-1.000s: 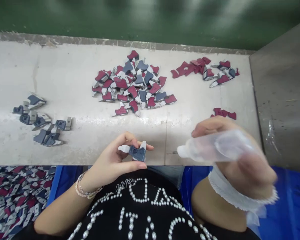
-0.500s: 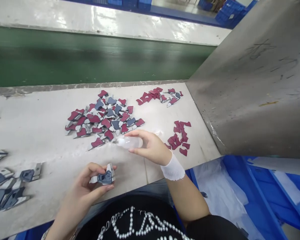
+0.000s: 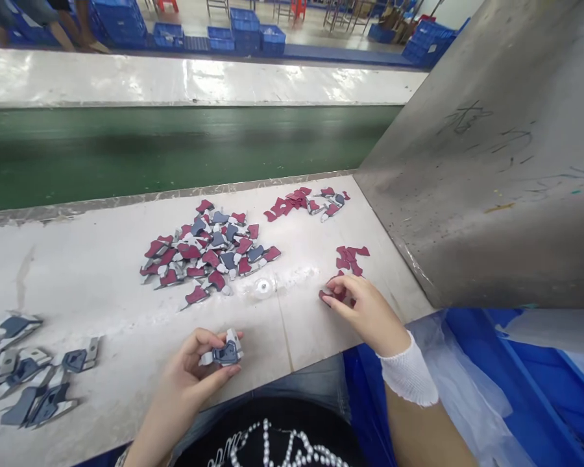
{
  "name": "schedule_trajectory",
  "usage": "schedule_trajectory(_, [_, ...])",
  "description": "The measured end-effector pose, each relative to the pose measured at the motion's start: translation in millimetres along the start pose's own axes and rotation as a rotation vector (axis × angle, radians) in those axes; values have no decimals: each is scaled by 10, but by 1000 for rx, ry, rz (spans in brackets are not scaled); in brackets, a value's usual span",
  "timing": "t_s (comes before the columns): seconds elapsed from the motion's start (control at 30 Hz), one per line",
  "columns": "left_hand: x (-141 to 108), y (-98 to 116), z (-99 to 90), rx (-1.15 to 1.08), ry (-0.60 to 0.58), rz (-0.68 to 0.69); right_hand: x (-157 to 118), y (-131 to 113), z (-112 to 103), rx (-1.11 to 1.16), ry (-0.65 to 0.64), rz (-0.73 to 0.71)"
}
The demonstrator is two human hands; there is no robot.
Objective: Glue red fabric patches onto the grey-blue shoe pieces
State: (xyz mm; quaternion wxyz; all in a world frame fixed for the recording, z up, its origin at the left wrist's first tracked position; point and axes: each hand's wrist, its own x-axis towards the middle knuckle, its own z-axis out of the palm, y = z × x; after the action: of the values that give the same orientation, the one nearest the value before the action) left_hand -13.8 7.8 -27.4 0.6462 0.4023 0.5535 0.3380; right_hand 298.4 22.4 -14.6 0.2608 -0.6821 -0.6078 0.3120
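Observation:
Near the table's front edge my left hand (image 3: 194,370) holds a grey and white plastic part (image 3: 226,351) between thumb and fingers. My right hand (image 3: 363,308), with a white band at the wrist, pinches a small dark red piece (image 3: 325,295) at the right-hand group of red pieces (image 3: 351,256). A translucent bottle (image 3: 263,287) rests on the table between the hands, beside a large pile of grey, white and red parts (image 3: 209,250).
More red pieces (image 3: 292,201) and a few assembled parts (image 3: 328,204) lie at the back. Grey parts (image 3: 39,395) are at the left. A metal panel (image 3: 491,162) bounds the right side, above blue crates (image 3: 540,389). Beyond the green belt (image 3: 175,143), people's limbs show.
My right hand has let go of the bottle, which now stands on the table, and has moved right to the red pieces. My left hand still holds its part. The view has tilted up.

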Motion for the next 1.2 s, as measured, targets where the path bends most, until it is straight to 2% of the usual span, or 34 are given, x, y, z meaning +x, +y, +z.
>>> schedule_trajectory(0.13, [65,49,66,-26,-46,26,-11,100,29,-110,5,27])
schedule_trajectory(0.3, [64,138,192,-33,-71,67,89,47,101,-130,-26,4])
schedule_trajectory(0.43, [34,113,220,-32,-57,80,25,-7,70,-81,-97,15])
schedule_trajectory(0.6, [44,-32,221,27,-25,128,-219,-264,34,120,-300,-46])
schedule_trajectory(0.7, [65,-83,263,86,-6,292,-312,-474,85,339,-428,-60])
schedule_trajectory(0.8, [86,-96,319,206,31,486,-304,-607,216,666,-501,26])
schedule_trajectory(0.87, [98,-105,343,257,50,546,-260,-640,320,784,-517,72])
schedule_trajectory(1.0, [112,-148,332,298,75,599,-162,-656,482,877,-516,73])
schedule_trajectory(1.2, [103,-180,276,352,111,694,-68,-741,549,811,-487,89])
